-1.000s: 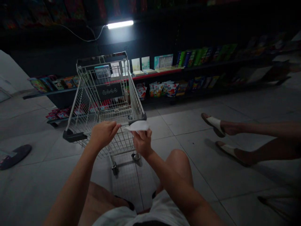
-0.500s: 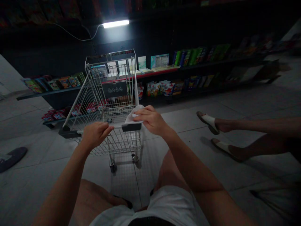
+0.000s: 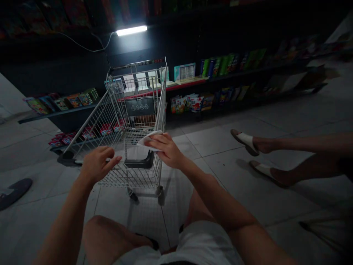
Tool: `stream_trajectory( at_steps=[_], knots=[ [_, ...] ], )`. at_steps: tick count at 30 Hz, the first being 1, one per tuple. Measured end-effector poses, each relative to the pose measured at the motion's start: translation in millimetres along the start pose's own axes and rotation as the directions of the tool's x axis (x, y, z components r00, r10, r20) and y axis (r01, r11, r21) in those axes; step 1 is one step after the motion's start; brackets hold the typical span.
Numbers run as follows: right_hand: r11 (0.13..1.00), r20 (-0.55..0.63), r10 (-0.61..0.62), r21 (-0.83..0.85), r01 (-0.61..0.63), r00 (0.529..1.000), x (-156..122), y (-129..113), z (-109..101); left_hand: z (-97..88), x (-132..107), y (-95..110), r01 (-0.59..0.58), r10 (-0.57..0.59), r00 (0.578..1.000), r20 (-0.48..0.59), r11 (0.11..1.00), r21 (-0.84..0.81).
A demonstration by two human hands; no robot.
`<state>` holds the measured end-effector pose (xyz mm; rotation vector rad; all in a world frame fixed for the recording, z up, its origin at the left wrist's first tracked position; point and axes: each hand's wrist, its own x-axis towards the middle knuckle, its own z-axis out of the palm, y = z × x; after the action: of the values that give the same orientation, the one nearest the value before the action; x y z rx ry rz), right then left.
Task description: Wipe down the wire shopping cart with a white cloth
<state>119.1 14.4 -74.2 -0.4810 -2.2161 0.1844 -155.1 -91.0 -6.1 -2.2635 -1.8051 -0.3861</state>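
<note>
A metal wire shopping cart (image 3: 110, 110) stands in front of me, its handle end towards me. My left hand (image 3: 96, 163) is closed over the left part of the cart handle (image 3: 78, 162), thumb stretched out to the right. A folded white cloth (image 3: 143, 140) is held in my right hand (image 3: 168, 149). That hand is at the right end of the handle, just over the dark curved corner piece (image 3: 143, 162), with the fingers pressed on the cloth. Whether the cloth touches the cart there I cannot tell.
Behind the cart runs a dark shelf with boxed goods (image 3: 184, 71) and snack bags (image 3: 195, 103), under a lit tube lamp (image 3: 131, 30). At the right are another person's feet in sandals (image 3: 245, 140). A dark shoe (image 3: 16, 191) shows at the left.
The cart's handle end has turned and shifted left and slightly closer. Both my hands have moved left and a little down with it, the cloth still in my right hand.
</note>
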Motion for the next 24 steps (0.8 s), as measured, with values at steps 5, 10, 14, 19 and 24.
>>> stream_trajectory(
  at_steps=[5,10,14,19,24],
  knots=[
    [0.920,-0.255,0.378,-0.002,-0.392,0.890,38,46,26,-2.1,14,44,-0.169,0.174,0.977,0.126,0.984,-0.050],
    [0.895,-0.355,0.410,-0.019,-0.445,0.840,0,-1,63,0.6,6,68,-0.215,0.213,0.965,0.151,0.977,-0.003],
    [0.933,-0.394,0.339,0.023,-0.360,0.854,-87,-37,134,5.4,-2,69,-0.237,0.233,0.969,0.083,0.971,0.040],
    [0.893,-0.358,0.432,0.045,-0.447,0.828,-178,-29,199,9.3,-3,64,-0.224,0.224,0.975,0.004,0.975,0.011],
    [0.794,-0.400,0.603,0.213,-0.570,0.691,-158,-30,167,9.8,-5,62,-0.224,0.224,0.974,-0.040,0.975,0.000]
  ],
)
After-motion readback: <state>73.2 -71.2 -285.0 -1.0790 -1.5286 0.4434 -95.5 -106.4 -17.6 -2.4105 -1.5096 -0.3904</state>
